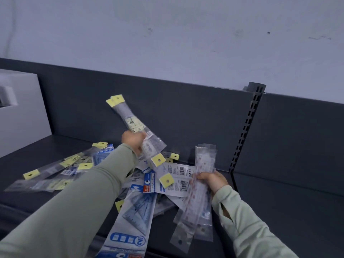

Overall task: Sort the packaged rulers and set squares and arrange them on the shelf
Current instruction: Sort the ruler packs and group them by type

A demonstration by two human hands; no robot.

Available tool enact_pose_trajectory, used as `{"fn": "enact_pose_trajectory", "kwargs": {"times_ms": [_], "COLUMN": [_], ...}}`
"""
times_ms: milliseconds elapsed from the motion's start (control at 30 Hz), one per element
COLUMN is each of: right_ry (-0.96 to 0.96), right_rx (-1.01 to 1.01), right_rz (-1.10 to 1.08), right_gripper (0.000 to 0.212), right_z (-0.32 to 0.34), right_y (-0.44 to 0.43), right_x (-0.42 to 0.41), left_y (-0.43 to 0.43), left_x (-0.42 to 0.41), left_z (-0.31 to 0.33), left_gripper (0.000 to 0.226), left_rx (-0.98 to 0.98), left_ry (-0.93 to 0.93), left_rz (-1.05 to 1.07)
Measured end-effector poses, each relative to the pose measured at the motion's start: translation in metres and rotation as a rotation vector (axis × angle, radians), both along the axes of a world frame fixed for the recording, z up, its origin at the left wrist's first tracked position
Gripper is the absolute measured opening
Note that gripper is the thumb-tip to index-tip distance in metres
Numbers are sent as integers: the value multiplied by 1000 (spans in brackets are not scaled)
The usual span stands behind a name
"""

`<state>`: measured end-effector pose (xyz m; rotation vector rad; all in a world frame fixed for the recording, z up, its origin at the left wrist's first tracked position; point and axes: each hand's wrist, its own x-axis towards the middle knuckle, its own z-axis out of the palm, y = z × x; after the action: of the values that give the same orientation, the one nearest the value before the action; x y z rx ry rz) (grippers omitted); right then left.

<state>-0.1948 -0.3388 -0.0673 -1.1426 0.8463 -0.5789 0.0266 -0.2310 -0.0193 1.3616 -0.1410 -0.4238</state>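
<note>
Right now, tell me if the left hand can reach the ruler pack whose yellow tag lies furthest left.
Probably yes: the ruler pack lies uncovered, nothing between. But the left hand grips a ruler bundle, so grasping looks awkward.

Open passage over bare shelf [283,211] right of slotted upright [247,127]; narrower strip far left. Blocked at centre by loose pile of packaged rulers and set squares [137,200], sprawling leftward. Walled far by back panel [186,112], far left by white box [20,118]. Crowded above pile by yellow-tagged ruler bundle [130,120] in left hand [133,141] and clear-sleeved ruler bundle [204,161] in right hand [211,181].
</note>
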Motion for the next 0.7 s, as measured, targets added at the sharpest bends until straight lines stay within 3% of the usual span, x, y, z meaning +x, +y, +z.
{"fn": "enact_pose_trajectory", "kwargs": {"times_ms": [233, 700], "right_ry": [36, 8], "right_rx": [-7, 31], "right_rz": [-22, -8], "right_gripper": [29, 27], "right_z": [0, -8], "right_y": [-10, -28], "right_x": [-3, 7], "left_y": [-18, -41], "left_x": [18, 31], "left_z": [-26, -30], "left_gripper": [41, 43], "left_rx": [310, 227], "left_ry": [-36, 19], "left_rz": [-129, -125]}}
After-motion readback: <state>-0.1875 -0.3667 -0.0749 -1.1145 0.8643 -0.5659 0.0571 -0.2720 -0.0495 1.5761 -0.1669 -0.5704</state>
